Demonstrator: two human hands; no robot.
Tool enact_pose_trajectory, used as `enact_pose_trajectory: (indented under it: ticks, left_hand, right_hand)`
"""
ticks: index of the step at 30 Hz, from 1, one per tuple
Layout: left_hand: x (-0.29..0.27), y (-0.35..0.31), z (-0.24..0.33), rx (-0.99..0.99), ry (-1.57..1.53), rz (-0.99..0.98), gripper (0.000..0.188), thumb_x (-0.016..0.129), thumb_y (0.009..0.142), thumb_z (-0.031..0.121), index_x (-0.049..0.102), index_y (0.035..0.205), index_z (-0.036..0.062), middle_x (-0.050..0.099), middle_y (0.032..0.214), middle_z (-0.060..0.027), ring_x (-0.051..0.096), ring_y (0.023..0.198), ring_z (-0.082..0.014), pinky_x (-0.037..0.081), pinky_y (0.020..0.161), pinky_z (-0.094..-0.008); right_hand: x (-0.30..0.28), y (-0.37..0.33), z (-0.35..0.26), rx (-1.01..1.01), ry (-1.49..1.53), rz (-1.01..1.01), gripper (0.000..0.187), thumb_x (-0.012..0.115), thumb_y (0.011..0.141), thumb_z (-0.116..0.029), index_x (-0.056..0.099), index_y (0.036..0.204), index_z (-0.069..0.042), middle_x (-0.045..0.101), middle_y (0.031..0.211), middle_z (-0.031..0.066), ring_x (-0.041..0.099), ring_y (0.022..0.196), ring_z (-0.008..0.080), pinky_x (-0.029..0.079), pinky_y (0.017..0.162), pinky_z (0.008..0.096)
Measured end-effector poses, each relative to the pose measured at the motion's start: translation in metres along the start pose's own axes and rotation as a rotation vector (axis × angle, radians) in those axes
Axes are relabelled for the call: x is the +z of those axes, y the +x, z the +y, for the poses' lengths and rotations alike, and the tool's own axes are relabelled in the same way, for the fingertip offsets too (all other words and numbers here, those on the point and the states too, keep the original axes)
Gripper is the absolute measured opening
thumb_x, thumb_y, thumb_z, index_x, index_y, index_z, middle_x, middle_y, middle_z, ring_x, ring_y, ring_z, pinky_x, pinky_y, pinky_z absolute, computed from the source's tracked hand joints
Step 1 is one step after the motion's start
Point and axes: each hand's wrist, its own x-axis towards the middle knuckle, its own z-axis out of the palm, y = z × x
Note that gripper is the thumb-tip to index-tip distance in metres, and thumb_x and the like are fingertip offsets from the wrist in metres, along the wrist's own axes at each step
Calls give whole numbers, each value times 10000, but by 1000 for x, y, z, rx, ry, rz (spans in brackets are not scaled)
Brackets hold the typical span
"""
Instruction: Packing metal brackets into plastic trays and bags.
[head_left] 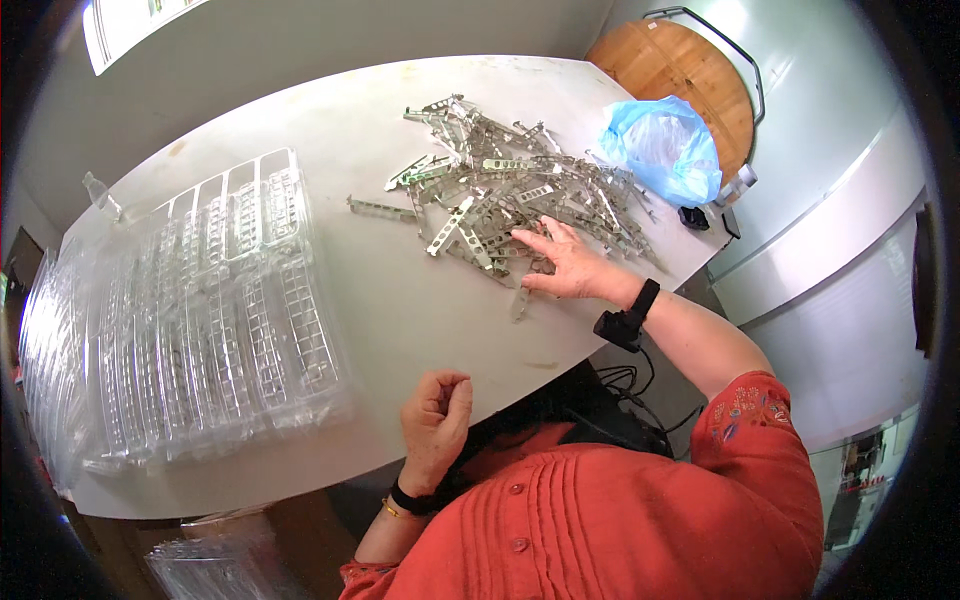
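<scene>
ok so there's a big messy heap of metal strips (pixel 510 190), slotted w/ rows of holes, on the pale table (pixel 385 320), & everything else sits around it. R hand (pixel 567 268) is at the heap's near edge, fingers spread pretty wide, fingertips on or just above the strips, can't tell if it's actually gripping one. One loose strip (pixel 519 304) lies just below the thumb on the heap's near side. L hand (pixel 437 425) is well short of the heap on the person's side, by the table edge, curled into a loose fist w/ the thumb up against the fingers, can't tell if anything's tucked inside. R wrist has a black strap w/ a boxy device (pixel 622 325), L wrist has a black band (pixel 410 498) plus a thin gold bracelet (pixel 395 509). Left of the heap there's a large stack of clear plastic trays (pixel 220 305) w/ long ribbed compartments. Right of the heap is a crumpled blue plastic bag (pixel 660 150), & beyond that, farther from the heap, a round wooden board (pixel 685 75) w/ a dark metal frame behind it
</scene>
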Motion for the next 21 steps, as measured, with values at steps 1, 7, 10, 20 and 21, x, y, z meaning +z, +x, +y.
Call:
enact_pose_trajectory:
  ticks: [1,7,10,20,21]
  left_hand:
    - [0,0,1,11,39,-6,44,602,940,52,605,965,15,536,730,57,456,624,-5,374,545,-179]
    - [-4,0,0,-40,70,-28,70,598,943,63,609,995,17,569,766,36,498,654,-29,412,564,-198]
    - [-1,-2,2,-99,17,-12,78,595,944,61,613,1006,17,581,780,27,517,675,-37,431,585,-199]
    - [3,-5,-1,-109,90,102,81,575,945,26,605,1020,20,564,788,26,510,686,-47,430,619,-201]
    - [4,-6,-3,-113,64,113,78,575,947,27,600,1020,19,561,797,21,510,688,-50,431,623,-202]
  right_hand:
    - [2,1,-3,-26,51,26,726,697,818,-444,394,1464,-311,200,1529,309,198,1419,478,256,1137,507]
    - [1,-2,-25,-223,127,99,583,711,799,-305,540,1347,-202,371,1440,235,360,1308,429,349,1080,475]
    - [6,-9,-24,-322,141,234,439,698,784,-136,610,1214,-109,512,1302,161,491,1152,356,418,996,433]
    - [1,-51,-3,-397,279,223,430,705,788,-123,588,1198,-67,509,1314,204,501,1224,371,432,1015,407]
    - [-3,-56,10,-368,209,310,441,704,800,-144,577,1216,-69,504,1321,212,504,1221,375,431,1017,414]
